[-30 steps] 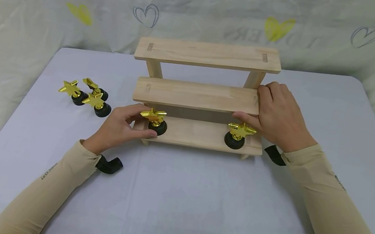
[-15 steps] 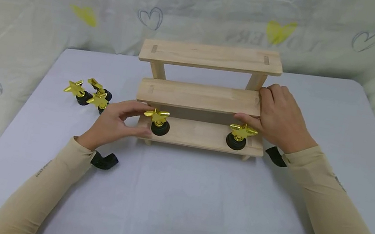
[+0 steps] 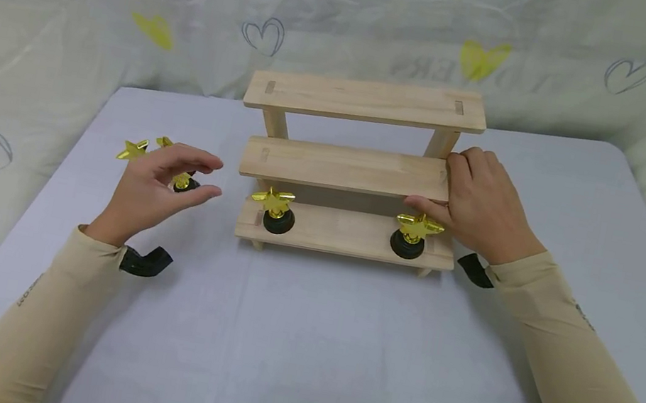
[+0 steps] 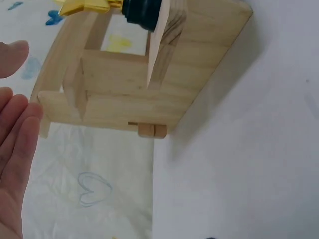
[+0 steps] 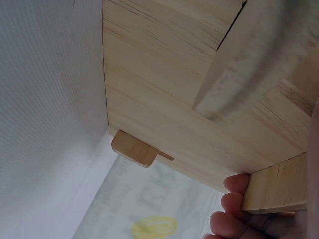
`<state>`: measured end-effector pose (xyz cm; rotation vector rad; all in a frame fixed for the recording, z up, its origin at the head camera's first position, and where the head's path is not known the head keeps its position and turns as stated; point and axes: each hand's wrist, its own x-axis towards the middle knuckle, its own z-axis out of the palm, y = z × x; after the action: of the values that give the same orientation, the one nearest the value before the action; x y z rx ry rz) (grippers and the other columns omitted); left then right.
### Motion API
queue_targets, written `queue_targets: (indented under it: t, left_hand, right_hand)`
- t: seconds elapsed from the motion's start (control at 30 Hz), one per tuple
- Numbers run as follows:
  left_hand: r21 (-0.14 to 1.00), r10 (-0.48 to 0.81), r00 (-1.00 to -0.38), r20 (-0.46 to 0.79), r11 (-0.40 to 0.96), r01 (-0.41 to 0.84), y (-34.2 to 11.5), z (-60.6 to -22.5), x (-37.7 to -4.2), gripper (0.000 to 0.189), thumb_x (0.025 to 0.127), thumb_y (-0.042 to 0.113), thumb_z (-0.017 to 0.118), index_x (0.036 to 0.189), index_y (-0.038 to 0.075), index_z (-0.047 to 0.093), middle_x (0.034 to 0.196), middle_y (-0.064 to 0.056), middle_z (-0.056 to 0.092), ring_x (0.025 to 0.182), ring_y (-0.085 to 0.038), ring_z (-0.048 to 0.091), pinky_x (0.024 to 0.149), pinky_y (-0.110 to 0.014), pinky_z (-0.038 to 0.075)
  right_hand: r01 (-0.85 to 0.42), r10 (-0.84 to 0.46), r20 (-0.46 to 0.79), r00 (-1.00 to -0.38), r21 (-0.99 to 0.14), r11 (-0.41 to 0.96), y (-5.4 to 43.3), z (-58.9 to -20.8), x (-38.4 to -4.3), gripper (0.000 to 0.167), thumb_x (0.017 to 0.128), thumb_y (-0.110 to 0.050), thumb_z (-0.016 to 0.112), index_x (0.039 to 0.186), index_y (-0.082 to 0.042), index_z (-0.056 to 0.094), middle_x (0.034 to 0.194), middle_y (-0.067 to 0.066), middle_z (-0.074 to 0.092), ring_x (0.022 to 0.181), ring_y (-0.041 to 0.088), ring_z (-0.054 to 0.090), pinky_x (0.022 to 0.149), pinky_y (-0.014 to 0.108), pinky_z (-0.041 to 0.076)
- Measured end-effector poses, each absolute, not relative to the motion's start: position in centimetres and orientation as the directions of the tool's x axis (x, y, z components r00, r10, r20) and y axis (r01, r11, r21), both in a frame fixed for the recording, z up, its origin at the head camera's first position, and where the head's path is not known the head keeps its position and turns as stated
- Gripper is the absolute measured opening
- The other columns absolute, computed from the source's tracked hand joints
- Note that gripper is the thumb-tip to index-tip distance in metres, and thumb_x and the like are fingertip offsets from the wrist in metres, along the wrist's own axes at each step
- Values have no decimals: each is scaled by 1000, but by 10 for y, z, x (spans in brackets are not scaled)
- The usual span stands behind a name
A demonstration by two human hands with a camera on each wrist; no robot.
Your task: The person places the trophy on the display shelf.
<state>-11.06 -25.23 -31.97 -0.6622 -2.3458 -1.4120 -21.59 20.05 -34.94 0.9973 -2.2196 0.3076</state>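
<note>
A three-tier wooden stand (image 3: 348, 168) stands on the table. On its lowest tier are two gold star trophies with round black bases, one trophy (image 3: 279, 220) near the left end and another trophy (image 3: 407, 245) near the right. My right hand (image 3: 487, 205) grips the right end of the middle tier, thumb along the front edge; the right wrist view shows its fingertips (image 5: 234, 204) wrapped round the board's end. Left of the stand, my left hand (image 3: 146, 188) holds nothing, thumb and fingers spread apart. Behind it are more star trophies (image 3: 133, 149), partly hidden by the hand.
A white cloth covers the table (image 3: 298, 341). Behind it hangs a pale sheet (image 3: 343, 11) with hearts and writing, close to the stand's back. A black wrist mount (image 3: 146, 262) juts from the left sleeve, another mount (image 3: 475, 269) from the right.
My left hand has let go of the left trophy on the lowest tier and moved left toward the trophies on the table. The right hand keeps its grip. The head view has shifted slightly.
</note>
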Motion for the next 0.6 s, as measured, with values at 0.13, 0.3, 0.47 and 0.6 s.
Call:
queue_targets:
  t: [0.13, 0.3, 0.47, 0.6]
  left_hand:
    - [728, 157, -835, 528, 422, 540, -264, -313, -110, 42, 73, -24, 78, 112, -9, 72, 109, -4, 76, 99, -9, 72, 97, -21, 60]
    - [737, 84, -831, 550, 421, 530, -282, -308, -109, 41, 74, -26, 75, 112, -13, 70, 108, -3, 76, 99, -10, 72, 96, -20, 59]
    - [749, 10, -828, 561, 421, 512, -301, -308, -110, 39, 74, -27, 73, 112, -18, 67, 109, 2, 75, 101, -10, 70, 99, -18, 57]
    - [750, -44, -828, 559, 452, 482, -313, -308, -109, 38, 76, -23, 74, 113, -19, 65, 110, 3, 75, 101, -9, 69, 98, -16, 56]
  right_hand:
    - [-732, -574, 662, -481, 57, 679, 201, -349, -216, 103, 97, -81, 30, 97, 18, 56, 79, 25, 49, 68, 37, 42, 61, 46, 40]
    - [-727, -573, 652, -497, 49, 685, 201, -349, -216, 105, 96, -83, 29, 97, 19, 57, 79, 25, 49, 68, 37, 42, 61, 45, 40]
    - [-726, -576, 652, -493, 57, 686, 201, -349, -215, 105, 97, -82, 29, 97, 19, 56, 79, 25, 50, 68, 37, 43, 61, 45, 40]
    - [-727, -575, 659, -486, 60, 684, 201, -350, -216, 104, 97, -82, 31, 97, 19, 56, 80, 26, 50, 69, 38, 44, 61, 46, 40]
